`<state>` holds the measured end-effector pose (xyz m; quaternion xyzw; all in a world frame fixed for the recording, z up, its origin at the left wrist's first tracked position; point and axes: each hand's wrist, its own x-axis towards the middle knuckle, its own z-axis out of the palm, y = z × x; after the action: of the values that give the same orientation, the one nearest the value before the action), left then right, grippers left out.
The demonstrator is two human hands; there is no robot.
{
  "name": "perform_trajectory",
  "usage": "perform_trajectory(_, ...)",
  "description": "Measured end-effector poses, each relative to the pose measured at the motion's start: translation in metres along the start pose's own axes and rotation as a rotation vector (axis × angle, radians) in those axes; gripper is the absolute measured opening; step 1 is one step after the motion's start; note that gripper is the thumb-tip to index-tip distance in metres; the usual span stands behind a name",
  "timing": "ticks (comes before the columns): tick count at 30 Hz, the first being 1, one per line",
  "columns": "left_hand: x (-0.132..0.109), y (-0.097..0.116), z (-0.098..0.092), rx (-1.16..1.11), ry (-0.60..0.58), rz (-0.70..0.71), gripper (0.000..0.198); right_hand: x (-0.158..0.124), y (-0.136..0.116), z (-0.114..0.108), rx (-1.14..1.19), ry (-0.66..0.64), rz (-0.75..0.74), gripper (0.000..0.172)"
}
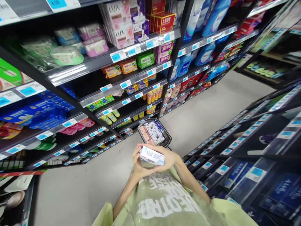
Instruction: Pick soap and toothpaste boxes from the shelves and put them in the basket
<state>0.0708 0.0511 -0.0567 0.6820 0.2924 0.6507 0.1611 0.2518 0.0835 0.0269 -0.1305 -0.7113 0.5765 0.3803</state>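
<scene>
A small white-and-blue soap-sized box [152,156] is held in front of my green shirt by both hands. My left hand [139,166] grips its left end, fingers bent over the upper corner and thumb underneath. From the other side my right hand [168,159] wraps the right end, with its fingers along the far edge. Just beyond the hands, on the floor, stands a black shopping basket [167,137]. Pink packs [145,134] and white-and-blue boxed packs [155,131] lie inside it. The small print on the held box is too blurred to read.
Shelves on the left carry LUX soap boxes [121,25], wrapped soap bars [129,66] and green soap dishes [67,56]. Blue detergent bottles [184,65] stand farther along. More shelving [249,150] borders the right side, and a grey floor [207,94] runs between.
</scene>
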Motion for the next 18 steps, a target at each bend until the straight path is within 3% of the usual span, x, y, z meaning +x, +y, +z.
perform_trajectory(10, -0.0080, -0.0036, -0.0046, 0.052, -0.031, -0.099, 0.102, 0.0040, -0.0097, -0.0024, -0.061, -0.005, -0.005, 0.105)
perform_trajectory(18, -0.0067, -0.0051, -0.0045, 0.064, -0.057, -0.098, 0.110, 0.0031, -0.0078, -0.0022, -0.096, 0.006, -0.009, 0.108)
